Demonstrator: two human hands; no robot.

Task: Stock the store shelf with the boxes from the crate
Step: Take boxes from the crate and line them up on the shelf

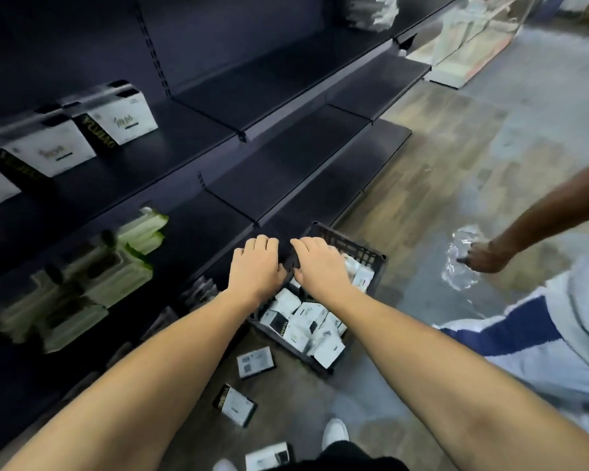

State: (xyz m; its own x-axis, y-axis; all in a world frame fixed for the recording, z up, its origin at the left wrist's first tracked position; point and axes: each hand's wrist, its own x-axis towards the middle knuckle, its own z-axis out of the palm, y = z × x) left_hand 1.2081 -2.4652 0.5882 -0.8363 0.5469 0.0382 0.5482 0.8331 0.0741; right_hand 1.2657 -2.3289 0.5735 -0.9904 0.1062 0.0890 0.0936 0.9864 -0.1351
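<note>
A black plastic crate [371, 253] stands on the floor against the dark store shelf [286, 158]. It holds several white-and-black boxes [306, 317]. My left hand [255, 266] and my right hand [320, 266] are side by side above the crate's far end. Together they grip a dark box [291, 263], thumbs on its near face and fingers curled over its top edge; most of it is hidden. Three matching white boxes [126, 120] stand in a row on the upper left shelf.
Loose boxes lie on the floor near my feet, one [255, 362] beside the crate, one [234, 404] closer and one [267, 455] at the bottom edge. Green-and-white packs [116, 277] fill the lower left shelf. Another person's hand [483, 260] holds clear plastic wrap [459, 263] at right.
</note>
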